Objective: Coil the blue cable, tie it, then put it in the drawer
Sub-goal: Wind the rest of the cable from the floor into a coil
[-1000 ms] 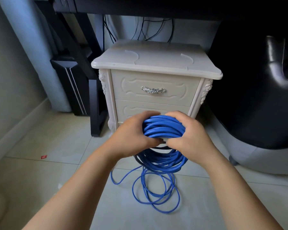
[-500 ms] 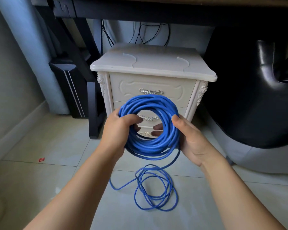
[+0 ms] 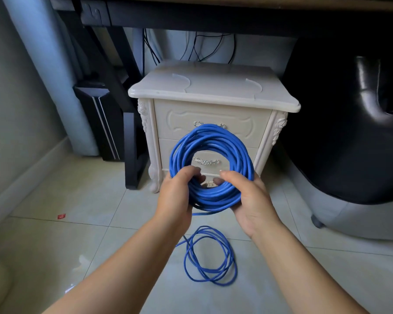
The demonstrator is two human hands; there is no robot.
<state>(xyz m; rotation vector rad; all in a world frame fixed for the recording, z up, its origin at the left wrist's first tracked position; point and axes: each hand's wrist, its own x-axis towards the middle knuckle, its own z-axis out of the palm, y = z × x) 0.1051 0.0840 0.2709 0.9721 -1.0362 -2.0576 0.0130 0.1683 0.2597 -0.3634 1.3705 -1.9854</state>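
Gripping blue cable coil upright in both hands: left hand curled round lower-left arc, fingers through the ring; right hand clamped on lower-right arc, thumb across the front. Trailing from coil bottom down to loose loops on tiled floor. Behind, cream nightstand, top drawer and lower drawer both closed, lower handle visible through the ring.
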